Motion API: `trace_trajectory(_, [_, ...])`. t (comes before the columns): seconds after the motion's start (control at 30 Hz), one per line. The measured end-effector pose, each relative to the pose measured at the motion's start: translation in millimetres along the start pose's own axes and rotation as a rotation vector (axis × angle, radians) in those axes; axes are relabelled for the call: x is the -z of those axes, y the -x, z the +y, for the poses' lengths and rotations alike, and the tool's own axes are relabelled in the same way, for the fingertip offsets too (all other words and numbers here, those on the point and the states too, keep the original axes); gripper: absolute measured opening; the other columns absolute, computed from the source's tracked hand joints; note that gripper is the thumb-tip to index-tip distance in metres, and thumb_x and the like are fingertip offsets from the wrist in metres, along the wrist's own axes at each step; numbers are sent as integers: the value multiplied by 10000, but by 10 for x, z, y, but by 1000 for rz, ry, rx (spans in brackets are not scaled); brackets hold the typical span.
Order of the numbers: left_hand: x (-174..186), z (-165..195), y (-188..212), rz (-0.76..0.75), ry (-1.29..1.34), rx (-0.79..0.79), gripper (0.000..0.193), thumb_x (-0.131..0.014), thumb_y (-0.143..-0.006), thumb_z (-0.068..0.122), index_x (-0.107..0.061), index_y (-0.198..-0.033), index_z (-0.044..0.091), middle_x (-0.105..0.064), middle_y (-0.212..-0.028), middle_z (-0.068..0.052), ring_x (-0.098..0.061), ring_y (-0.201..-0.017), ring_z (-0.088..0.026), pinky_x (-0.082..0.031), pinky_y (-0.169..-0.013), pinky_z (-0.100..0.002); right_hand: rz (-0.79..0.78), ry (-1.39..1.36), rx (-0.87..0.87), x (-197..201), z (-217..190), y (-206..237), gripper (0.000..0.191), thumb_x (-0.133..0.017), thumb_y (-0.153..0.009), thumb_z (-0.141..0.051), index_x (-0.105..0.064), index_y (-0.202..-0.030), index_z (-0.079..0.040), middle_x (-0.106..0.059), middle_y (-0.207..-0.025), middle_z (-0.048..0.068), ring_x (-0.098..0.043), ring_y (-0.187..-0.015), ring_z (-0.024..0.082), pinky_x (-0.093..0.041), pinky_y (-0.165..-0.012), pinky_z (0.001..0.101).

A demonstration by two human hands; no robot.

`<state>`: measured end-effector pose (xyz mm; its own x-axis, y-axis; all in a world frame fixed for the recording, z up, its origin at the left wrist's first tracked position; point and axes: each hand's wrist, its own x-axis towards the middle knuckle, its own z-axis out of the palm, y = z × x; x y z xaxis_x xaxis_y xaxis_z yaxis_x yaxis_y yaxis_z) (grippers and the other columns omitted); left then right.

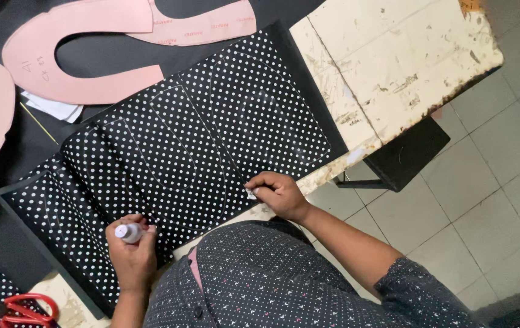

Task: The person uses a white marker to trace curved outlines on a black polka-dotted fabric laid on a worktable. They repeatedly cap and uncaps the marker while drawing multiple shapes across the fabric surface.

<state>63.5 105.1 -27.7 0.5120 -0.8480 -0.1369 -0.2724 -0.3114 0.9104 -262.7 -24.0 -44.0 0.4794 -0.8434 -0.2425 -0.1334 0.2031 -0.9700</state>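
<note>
Here, item by item, we list what lies before us. Black polka-dot fabric sheet with white traced outlines (205,133): spread across the worn cream-painted wooden table (393,67), filling the centre. Left hand (131,258): at seven o'clock, fingers curled tightly around a small white cylindrical marker bottle (129,232), which stands over the fabric's near edge. Right hand (279,193): at five o'clock of centre, fingers drawn together, pinching a small white piece (251,194) against the fabric's near edge; we cannot tell what the piece is. Pink card shoe-pattern templates (71,54): at eleven o'clock, lying flat. Red-handled scissors (23,308): at eight o'clock, well apart from both hands.
</note>
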Motion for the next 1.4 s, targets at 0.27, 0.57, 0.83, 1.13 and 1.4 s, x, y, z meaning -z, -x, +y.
trace_trajectory(0.27, [-114,2,-12,-18,44,26,406,-690,-880,-2,-449,-1207,-27,-605,-1244,-128,-643,-1051,-164,-529,-964,-293,-29,175,220,107,62,-39,165,-606,-915,-58,-738,-1007,-25,-727,-913,51,-692,-789,121,-584,-707,269])
trace_trajectory(0.57, [-157,157,-2,25,-49,89,378,-716,-870,41,-573,-1217,-8,-656,-1136,-95,-656,-1009,-155,-539,-901,-284,-37,132,198,102,81,-30,170,-572,-930,-42,-718,-1015,-25,-710,-950,61,-688,-838,127,-590,-739,274])
trace_trajectory(0.83, [59,467,-21,21,-488,-232,334,-809,-814,125,-632,-1073,11,-648,-1033,-153,-650,-927,-315,-528,-827,-394,-40,-65,-198,103,-158,-167,206,-551,-923,-34,-701,-1064,-45,-701,-937,45,-663,-749,96,-595,-680,254])
trace_trajectory(1.13, [120,284,35,131,-339,-211,362,-802,-857,171,-617,-1139,36,-653,-1079,-131,-646,-987,-314,-515,-883,-403,149,-53,-124,163,-489,-333,149,-677,-950,-99,-711,-1061,-5,-661,-915,27,-614,-747,78,-523,-679,239])
trace_trajectory(1.4, [271,202,18,123,-226,-293,361,-785,-862,189,-610,-1134,30,-647,-1106,-145,-651,-1001,-312,-526,-904,-400,311,64,31,170,-645,-459,168,-689,-915,-59,-692,-1082,-37,-710,-950,0,-634,-805,46,-514,-709,207])
